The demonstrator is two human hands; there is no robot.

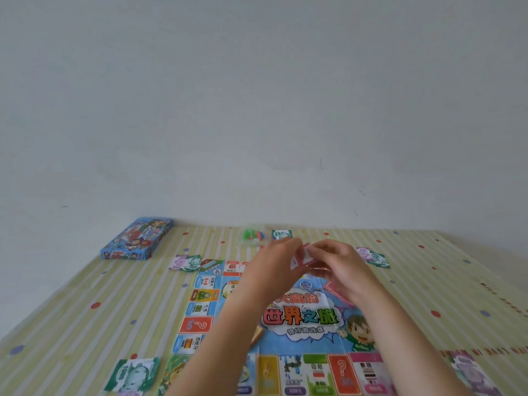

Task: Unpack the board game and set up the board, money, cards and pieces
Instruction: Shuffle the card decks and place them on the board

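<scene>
Both hands are raised over the far half of the board. The left hand (274,261) and right hand (340,264) meet fingertip to fingertip, pinching a small stack of red-and-white cards (303,257) between them. I'd guess they are being squared up or counted before they go down.

The striped, dotted tablecloth (71,310) covers the whole surface. The board (300,318) lies open and flat in the middle of it, directly in front of the person and within reach of both arms.

The blue game box (137,240) sits closed at the far left against the wall, well apart from the board and probably put there to be out of the way.

The money is in separate piles just off the board's corners: near left (133,374), far left (185,262), far right (375,257) and near right (471,372). One more pile (281,234) lies beyond the far edge. That layout looks like a share for each player plus a bank.

The little coloured pieces (253,235) lie in a heap beside that last pile, apparently in a clear bag, and seem not yet set out.
</scene>
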